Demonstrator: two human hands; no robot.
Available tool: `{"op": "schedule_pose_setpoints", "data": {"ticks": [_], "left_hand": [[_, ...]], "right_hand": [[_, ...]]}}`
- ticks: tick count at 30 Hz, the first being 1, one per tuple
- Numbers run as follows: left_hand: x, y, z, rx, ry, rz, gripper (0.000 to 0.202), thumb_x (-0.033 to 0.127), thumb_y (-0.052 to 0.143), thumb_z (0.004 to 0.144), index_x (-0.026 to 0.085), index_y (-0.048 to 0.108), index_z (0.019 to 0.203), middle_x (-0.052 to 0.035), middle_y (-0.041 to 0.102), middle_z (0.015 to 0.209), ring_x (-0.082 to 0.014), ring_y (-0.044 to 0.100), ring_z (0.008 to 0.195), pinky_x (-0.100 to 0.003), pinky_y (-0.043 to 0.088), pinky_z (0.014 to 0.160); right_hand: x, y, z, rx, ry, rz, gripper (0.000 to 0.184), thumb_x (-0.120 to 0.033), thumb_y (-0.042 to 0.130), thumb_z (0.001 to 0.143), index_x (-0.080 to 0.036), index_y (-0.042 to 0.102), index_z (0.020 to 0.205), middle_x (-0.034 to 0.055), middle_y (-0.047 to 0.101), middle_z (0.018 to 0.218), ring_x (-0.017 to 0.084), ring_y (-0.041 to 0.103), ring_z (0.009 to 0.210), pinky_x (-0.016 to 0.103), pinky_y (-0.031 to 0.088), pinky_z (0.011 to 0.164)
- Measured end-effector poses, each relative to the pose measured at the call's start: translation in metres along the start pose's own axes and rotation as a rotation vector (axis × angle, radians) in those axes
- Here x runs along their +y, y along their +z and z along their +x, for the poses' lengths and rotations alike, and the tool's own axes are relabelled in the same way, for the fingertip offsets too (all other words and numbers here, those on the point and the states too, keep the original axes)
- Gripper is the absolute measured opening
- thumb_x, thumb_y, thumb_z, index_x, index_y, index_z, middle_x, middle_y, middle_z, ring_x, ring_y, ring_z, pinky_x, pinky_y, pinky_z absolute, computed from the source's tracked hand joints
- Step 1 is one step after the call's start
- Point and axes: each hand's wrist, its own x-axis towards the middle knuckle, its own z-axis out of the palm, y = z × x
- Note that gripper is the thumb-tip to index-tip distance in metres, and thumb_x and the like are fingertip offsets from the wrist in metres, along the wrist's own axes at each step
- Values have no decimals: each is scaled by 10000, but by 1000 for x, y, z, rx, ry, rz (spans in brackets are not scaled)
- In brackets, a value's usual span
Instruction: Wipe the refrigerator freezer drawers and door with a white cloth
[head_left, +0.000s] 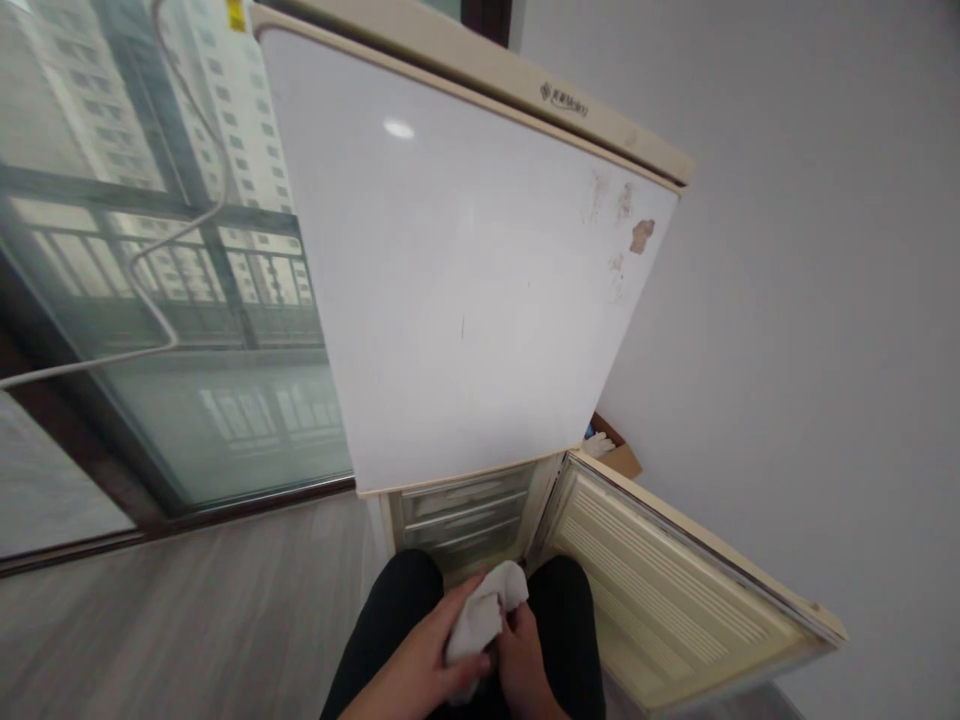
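Between my knees, both hands are closed on a bunched white cloth (480, 622). My left hand (435, 645) grips it from the left, thumb across its lower end. On its right side my right hand (520, 650) pinches the edge, with part of the fingers hidden. Just beyond my knees is the open lower compartment (465, 515) of a fridge, where pale drawer fronts show. Its lower door (675, 590) is swung out to the right, ribbed cream on the inside. The white upper door (465, 260) is shut, with brownish stains near its right edge.
A cardboard box (621, 458) with things in it stands behind the door hinge, by the wall (810, 300). To the left, a white cord (176, 235) hangs before the glass sliding door (225, 420). Grey wood-look floor (247, 600) lies at lower left.
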Motion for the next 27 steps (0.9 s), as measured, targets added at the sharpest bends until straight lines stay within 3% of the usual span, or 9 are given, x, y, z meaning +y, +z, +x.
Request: {"op": "schedule_pose_setpoints", "data": {"ticks": [2,6,9,11,13,17,21,24,27], "left_hand": [[-1,8,3,-57,27,33,819,411,734,831,350,357,1556,-23,427,1602,-255,420,1457,-396,278,1242],[-11,17,12,48,2,124,430,430,411,1020,344,576,1408,-29,586,1463,-219,531,1366,-368,376,1192],[-19,20,17,48,13,178,452,447,574,942,325,588,1377,-46,583,1448,-236,548,1338,-353,405,1168],[-24,25,20,-20,17,191,650,414,762,786,315,551,1392,-55,567,1457,-262,556,1321,-349,429,1144],[-31,33,24,-96,-46,207,625,367,785,733,298,581,1320,-65,621,1380,-275,610,1239,-353,478,1081],[-45,49,33,-149,-200,243,222,283,546,870,284,622,1078,-85,715,1159,-272,683,1076,-370,521,956],[-48,64,44,-76,-180,184,272,400,367,979,318,594,1104,-94,710,1177,-275,669,1098,-397,507,969],[-44,78,56,-190,-124,143,338,488,363,974,336,630,1115,-96,715,1171,-286,666,1085,-414,510,969],[-47,81,63,-337,-28,40,336,496,432,954,354,662,1152,-64,718,1194,-265,664,1088,-374,508,977]], "right_hand": [[8,-1,2,-3,35,122,480,-453,721,709,-157,677,1083,89,734,1010,264,675,947,352,543,799],[21,-1,8,41,58,216,437,-465,720,693,-160,695,1006,80,741,978,247,679,887,353,548,798],[30,-2,15,77,64,152,447,-537,723,671,-171,700,927,79,738,918,257,680,867,344,549,753],[38,-4,20,85,96,87,514,-626,704,670,-181,699,926,82,729,890,272,681,889,347,548,746],[49,-7,25,69,134,28,614,-736,657,666,-198,699,958,88,718,890,292,677,943,368,548,777],[73,-13,37,27,215,-50,773,-902,566,616,-258,693,1025,96,697,968,337,633,1121,429,530,892],[85,-15,47,-120,305,-4,893,-1007,459,547,-277,705,998,94,683,902,342,662,1015,459,549,830],[83,-20,54,-146,317,36,942,-1027,304,597,-268,732,955,81,648,727,341,673,902,493,551,791],[75,-42,65,-107,282,12,813,-957,472,609,-305,752,1006,66,684,745,358,666,974,492,545,812]]}}
